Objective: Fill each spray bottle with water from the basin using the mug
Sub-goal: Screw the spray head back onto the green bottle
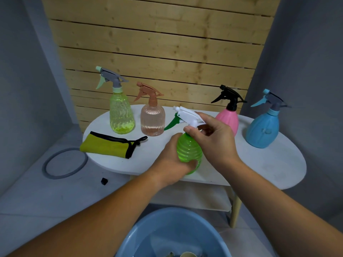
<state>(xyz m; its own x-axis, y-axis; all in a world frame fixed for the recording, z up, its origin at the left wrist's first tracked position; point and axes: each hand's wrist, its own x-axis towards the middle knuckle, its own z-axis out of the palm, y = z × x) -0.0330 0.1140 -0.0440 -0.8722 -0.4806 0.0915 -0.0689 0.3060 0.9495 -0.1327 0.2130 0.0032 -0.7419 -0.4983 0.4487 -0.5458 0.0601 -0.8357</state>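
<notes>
Now: green bottle (pixel 188 151), ribbed and translucent, white spray head (pixel 187 114) with a green trigger, upright at the near edge of the table (pixel 259 164). Its belly is wrapped by the left hand (pixel 172 164); the right hand (pixel 213 138) pinches the collar under the head. Just behind that hand, pink bottle (pixel 229 119). Back-left of the grip, apart, peach bottle (pixel 152 121). Bare tabletop right of the grip. Below the grip, past the edge, basin (pixel 148 229).

Behind my green bottle (pixel 188 153), the peach bottle (pixel 153 119) crowds left and the pink bottle (pixel 229 118) right; bare table (pixel 259 162) lies open to its right.
</notes>
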